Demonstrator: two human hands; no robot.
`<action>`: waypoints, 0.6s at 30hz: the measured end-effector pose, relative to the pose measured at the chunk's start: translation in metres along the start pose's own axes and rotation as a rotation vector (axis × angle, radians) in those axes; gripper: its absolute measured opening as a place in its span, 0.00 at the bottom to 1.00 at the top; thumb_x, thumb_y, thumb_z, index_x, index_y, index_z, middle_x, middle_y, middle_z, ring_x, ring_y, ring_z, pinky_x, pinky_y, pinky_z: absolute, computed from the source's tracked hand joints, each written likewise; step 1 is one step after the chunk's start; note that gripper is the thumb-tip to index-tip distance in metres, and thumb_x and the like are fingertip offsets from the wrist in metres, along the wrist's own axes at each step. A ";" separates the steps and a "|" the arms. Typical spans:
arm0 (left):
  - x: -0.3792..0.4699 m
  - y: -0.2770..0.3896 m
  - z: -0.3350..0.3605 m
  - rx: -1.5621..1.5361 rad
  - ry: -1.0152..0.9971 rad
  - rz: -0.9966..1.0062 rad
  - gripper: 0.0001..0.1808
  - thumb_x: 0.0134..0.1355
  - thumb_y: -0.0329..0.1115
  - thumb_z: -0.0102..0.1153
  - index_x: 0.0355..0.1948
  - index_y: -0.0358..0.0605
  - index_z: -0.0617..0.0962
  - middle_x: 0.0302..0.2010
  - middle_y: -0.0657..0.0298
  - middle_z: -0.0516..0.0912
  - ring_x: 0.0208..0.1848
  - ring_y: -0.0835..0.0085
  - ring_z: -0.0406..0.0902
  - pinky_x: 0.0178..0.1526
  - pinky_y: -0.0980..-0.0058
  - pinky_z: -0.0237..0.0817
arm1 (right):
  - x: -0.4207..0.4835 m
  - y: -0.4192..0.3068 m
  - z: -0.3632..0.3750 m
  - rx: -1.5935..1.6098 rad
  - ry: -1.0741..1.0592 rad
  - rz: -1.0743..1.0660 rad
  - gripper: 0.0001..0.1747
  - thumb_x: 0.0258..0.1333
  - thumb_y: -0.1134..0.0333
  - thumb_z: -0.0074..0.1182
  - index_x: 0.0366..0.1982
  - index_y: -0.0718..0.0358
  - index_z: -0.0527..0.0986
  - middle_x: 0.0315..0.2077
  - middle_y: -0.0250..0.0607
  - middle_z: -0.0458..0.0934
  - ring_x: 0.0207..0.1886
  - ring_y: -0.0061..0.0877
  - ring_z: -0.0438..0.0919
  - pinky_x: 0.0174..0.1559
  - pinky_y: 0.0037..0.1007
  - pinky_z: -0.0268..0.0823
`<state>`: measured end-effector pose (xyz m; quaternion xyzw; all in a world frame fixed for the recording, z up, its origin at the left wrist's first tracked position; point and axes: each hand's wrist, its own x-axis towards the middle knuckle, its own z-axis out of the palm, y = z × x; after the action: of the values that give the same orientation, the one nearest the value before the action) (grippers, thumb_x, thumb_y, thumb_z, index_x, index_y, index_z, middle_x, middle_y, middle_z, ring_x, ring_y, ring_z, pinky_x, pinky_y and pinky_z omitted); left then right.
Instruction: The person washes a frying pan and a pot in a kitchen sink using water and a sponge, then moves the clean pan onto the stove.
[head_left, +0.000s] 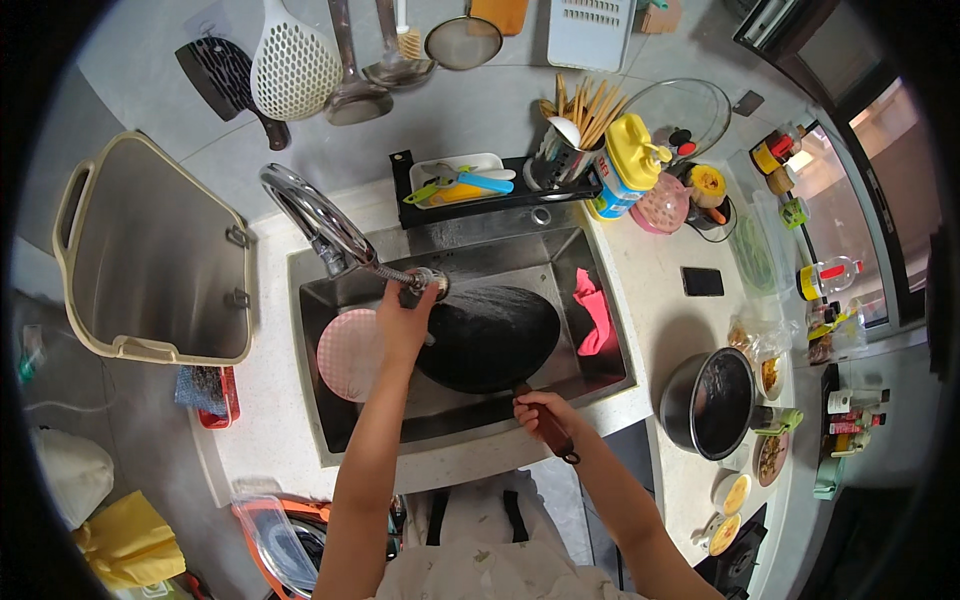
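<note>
My left hand (406, 311) grips the pull-out spray head (433, 283) of the chrome faucet (322, 214). Water sprays from it across a black wok (491, 341), which lies tilted in the steel sink (517, 274). The wok's brown handle (551, 431) is in my right hand (545, 415), over the sink's front edge. Left of the wok, partly behind my left forearm, sits a pink checked round item (351, 355). A pink cloth (593, 313) hangs against the sink's right wall.
Behind the sink, a black rack (427, 215) holds peelers and a chopstick holder (562, 161). A yellow-capped jug (626, 165) stands beside it. Along the right counter are a phone (703, 282), a dark metal pot (709, 405) and several food dishes. A large steel-faced board (161, 259) leans at left.
</note>
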<state>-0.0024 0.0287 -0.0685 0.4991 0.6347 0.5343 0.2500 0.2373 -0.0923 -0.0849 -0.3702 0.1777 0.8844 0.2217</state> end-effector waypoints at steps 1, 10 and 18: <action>-0.001 0.000 -0.006 0.111 -0.015 -0.001 0.19 0.45 0.41 0.63 0.35 0.41 0.75 0.29 0.55 0.79 0.31 0.62 0.76 0.32 0.70 0.65 | 0.000 0.000 -0.002 -0.028 0.011 -0.019 0.06 0.50 0.71 0.49 0.24 0.60 0.64 0.18 0.30 0.65 0.18 0.13 0.64 0.18 0.15 0.60; -0.022 0.018 -0.014 0.014 -0.157 -0.114 0.21 0.45 0.44 0.62 0.35 0.39 0.75 0.27 0.56 0.79 0.30 0.64 0.77 0.31 0.71 0.65 | 0.007 0.001 -0.011 -0.044 -0.060 -0.010 0.08 0.50 0.72 0.48 0.21 0.59 0.62 0.17 0.29 0.65 0.17 0.16 0.64 0.19 0.16 0.61; -0.023 0.006 -0.029 0.190 -0.126 -0.056 0.21 0.46 0.43 0.62 0.37 0.39 0.74 0.29 0.55 0.79 0.31 0.60 0.77 0.33 0.71 0.65 | 0.005 0.001 -0.002 0.018 0.007 -0.027 0.08 0.49 0.74 0.48 0.23 0.59 0.61 0.18 0.31 0.65 0.18 0.15 0.64 0.19 0.17 0.59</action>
<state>-0.0162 -0.0049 -0.0594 0.5354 0.6791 0.4321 0.2558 0.2347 -0.0929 -0.0893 -0.3734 0.1813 0.8785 0.2365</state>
